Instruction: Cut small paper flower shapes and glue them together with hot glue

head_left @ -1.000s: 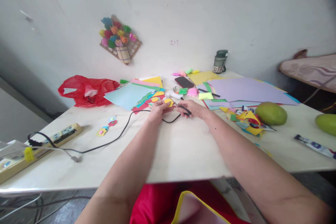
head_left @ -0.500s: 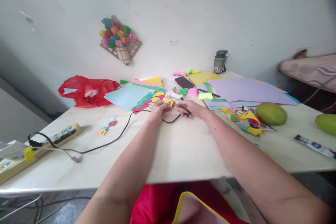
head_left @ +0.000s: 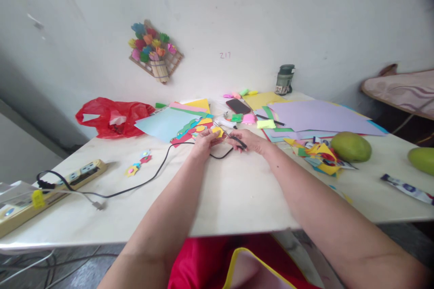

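Note:
Near the middle of the table, my left hand (head_left: 205,142) pinches a small yellow paper piece (head_left: 218,132). Just to its right, my right hand (head_left: 248,141) is closed around the black handles of a pair of scissors (head_left: 238,140). The blades point up and left, beside the yellow piece. Colourful paper cutouts (head_left: 186,132) lie beyond my left hand. A white glue gun (head_left: 225,123) rests behind both hands, and a black cord (head_left: 149,182) runs under them.
On the left are a power strip (head_left: 88,169), a red plastic bag (head_left: 111,117) and small paper flowers (head_left: 132,170). Paper scraps (head_left: 322,156), a green mango (head_left: 351,146) and a tube (head_left: 407,188) lie right. Behind are a phone (head_left: 238,106), purple paper (head_left: 312,117) and a bottle (head_left: 284,80).

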Tool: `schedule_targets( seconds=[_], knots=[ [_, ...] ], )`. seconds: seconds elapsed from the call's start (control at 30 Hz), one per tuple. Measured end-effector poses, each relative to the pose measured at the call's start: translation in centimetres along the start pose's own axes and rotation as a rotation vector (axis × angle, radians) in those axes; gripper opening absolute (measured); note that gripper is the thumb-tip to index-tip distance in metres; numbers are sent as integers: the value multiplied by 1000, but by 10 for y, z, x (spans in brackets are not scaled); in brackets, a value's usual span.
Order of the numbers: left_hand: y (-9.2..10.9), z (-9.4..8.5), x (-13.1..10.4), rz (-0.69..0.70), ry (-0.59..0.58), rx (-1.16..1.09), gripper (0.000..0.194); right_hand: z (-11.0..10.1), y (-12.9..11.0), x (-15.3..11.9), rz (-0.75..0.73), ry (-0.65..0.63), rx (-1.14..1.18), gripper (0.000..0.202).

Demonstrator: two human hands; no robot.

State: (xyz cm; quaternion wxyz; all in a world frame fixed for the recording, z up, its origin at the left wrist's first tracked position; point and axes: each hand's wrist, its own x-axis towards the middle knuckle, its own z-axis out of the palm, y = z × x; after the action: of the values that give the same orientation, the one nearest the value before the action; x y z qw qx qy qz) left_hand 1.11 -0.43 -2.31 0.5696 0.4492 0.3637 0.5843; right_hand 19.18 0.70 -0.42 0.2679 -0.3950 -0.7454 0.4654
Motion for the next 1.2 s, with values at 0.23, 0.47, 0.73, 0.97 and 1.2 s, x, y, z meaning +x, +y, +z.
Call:
schedule_targets(
  seconds=[0.23, 0.47, 0.73, 0.97, 1.2],
  knots=[
    [-1, -1, 2, -3, 6, -19, 26, 3, -6, -3, -1, 15, 41, 31],
    [-2, -2, 2, -5, 0, -24, 25, 5, -8, -4, -18, 10, 58, 33],
    [-1, -1, 1, -5, 7, -24, 27, 5, -10, -5, -9, 25, 96, 28],
    [-1, -1, 2, -4, 7, -20, 29, 7, -13, -6, -6, 42, 144, 24],
    [-1, 0, 2, -9, 3, -41, 29, 6, 0, 1, 1, 16, 133, 25]
  ],
)
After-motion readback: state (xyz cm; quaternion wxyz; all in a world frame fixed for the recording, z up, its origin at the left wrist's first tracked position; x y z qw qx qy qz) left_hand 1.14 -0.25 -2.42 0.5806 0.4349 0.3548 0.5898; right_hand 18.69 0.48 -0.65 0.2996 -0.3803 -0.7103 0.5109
